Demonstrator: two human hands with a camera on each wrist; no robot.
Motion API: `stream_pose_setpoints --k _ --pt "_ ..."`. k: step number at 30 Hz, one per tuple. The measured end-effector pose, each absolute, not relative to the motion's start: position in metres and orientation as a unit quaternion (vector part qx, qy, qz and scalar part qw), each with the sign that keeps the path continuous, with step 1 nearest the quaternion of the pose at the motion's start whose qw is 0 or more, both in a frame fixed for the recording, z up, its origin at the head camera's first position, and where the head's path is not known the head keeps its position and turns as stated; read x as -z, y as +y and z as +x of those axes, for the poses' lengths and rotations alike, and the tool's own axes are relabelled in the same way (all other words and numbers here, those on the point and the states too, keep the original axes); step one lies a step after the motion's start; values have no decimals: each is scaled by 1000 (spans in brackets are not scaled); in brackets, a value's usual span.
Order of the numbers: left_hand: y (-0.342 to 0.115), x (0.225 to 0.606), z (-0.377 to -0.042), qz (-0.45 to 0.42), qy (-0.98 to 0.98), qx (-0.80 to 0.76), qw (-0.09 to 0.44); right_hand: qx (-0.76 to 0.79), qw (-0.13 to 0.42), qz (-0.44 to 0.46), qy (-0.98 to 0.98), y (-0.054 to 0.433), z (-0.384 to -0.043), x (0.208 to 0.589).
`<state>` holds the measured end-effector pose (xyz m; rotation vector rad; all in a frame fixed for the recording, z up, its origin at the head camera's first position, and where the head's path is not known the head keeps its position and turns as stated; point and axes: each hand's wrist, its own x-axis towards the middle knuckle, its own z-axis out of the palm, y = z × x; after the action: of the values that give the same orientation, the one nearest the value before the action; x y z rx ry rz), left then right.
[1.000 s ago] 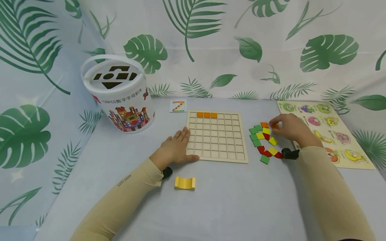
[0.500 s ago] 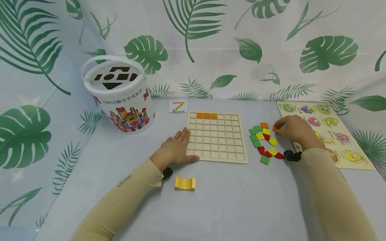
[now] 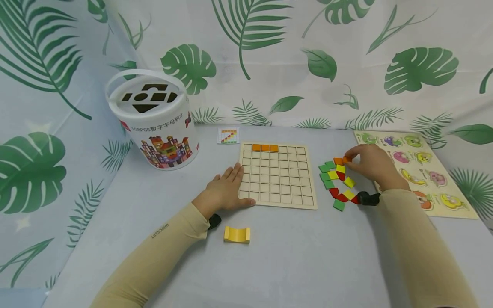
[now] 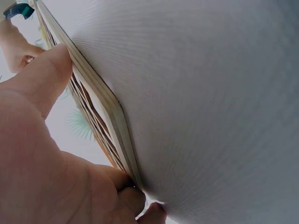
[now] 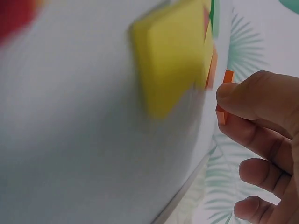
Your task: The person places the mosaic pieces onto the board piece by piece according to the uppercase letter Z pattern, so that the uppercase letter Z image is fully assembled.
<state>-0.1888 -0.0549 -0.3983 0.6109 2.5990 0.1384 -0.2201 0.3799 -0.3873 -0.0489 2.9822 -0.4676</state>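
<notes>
My left hand (image 3: 223, 192) rests flat at the left side of a wooden grid board (image 3: 277, 177), fingers straight along its edge and thumb at the front corner. Three orange tiles (image 3: 265, 148) sit in the board's top row. Between thumb and index finger, my right hand (image 3: 371, 164) pinches an orange square tile (image 5: 228, 76), seen edge-on in the right wrist view. Just left of that hand lies a loose group of green tiles (image 3: 324, 176), yellow tiles (image 3: 349, 182), red pieces (image 3: 341, 197) and another orange tile (image 3: 338, 161). The left wrist view shows the board's edge (image 4: 112, 105) against thumb and fingers.
Behind the board lies a small pattern card (image 3: 228, 135). A white bucket (image 3: 161, 128) with a slotted lid stands at back left. A yellow arched block (image 3: 236, 235) is near the front, and a fruit puzzle board (image 3: 443, 194) lies beneath and beyond the right forearm.
My right hand has picked up an orange tile from beside the group, moved it slightly right, then back left beside the other loose orange tile. My left hand stays in place.
</notes>
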Motion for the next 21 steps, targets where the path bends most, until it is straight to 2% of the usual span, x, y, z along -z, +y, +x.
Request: stream_pose_setpoints --k 9,21 --pt "-55 397 -189 221 946 -55 232 154 39 -55 986 344 -236 388" --pt "-56 395 -187 223 945 -65 231 166 38 -88 981 300 -261 386"
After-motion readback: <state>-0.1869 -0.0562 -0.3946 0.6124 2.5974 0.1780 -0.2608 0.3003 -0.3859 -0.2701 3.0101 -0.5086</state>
